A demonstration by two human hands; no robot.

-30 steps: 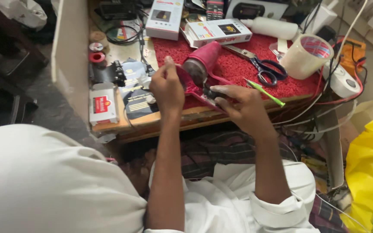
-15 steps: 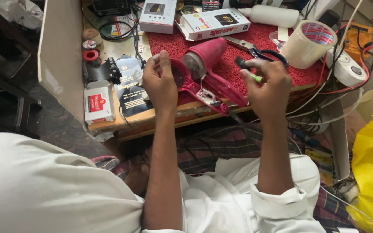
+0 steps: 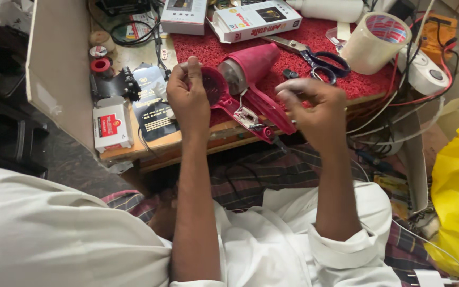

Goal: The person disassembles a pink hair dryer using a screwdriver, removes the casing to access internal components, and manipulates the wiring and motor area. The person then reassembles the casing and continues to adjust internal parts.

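Two hands are at work over one opened pink hair dryer [image 3: 251, 85], which lies on the red mat [image 3: 346, 79] at the near edge of the worktop [image 3: 160, 143], its handle split so the switch and wiring show. Your left hand [image 3: 188, 98] is curled around the round pink end cap at the dryer's left side, thumb and fingers pinching its rim. Your right hand [image 3: 314, 109] hovers just right of the dryer's handle with the fingertips pressed together; whether anything small sits between them, you cannot tell from here.

To do this well, I'd judge you should keep the left-hand grip firm but light on the cap, so the thin plastic rim does not flex, and steady the dryer body against the mat before you bring the right hand in. Approach the exposed switch from the right side of the handle, and stay clear of the loose white wires there. The handle overhangs the worktop edge toward your lap, so any small part you drop could fall to the floor; draw the dryer a little further onto the mat.

Behind the dryer lie scissors [image 3: 314, 56] with dark handles, and beyond them to the right a roll of tape [image 3: 375, 34]. Left of the dryer sits a small red-and-white box [image 3: 111, 126].
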